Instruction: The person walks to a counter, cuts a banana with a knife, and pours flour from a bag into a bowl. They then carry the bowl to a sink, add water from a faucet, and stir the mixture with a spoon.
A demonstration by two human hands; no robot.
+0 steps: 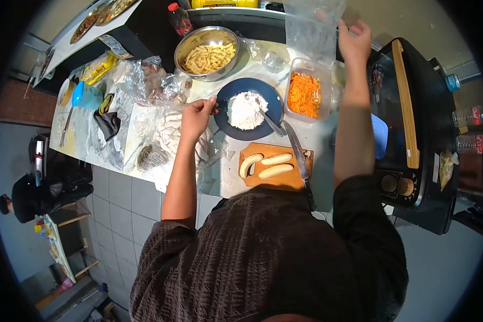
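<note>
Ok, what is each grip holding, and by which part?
Left grip pinches the plate by its near rim; right grip holds the bag by one side edge.

Shiny metal bowl (183, 47), matt wooden board (285, 181), clear plastic bag (311, 27), smooth plate (226, 122).

Middle of the frame: three peeled banana pieces (277, 159), one wooden board (285, 183), one knife (298, 155). Above them: one blue plate (252, 132) with one flour heap (244, 110) and one spoon (269, 121), one metal bowl (178, 52), one carrot tub (306, 65), one plastic bag (311, 27).
</note>
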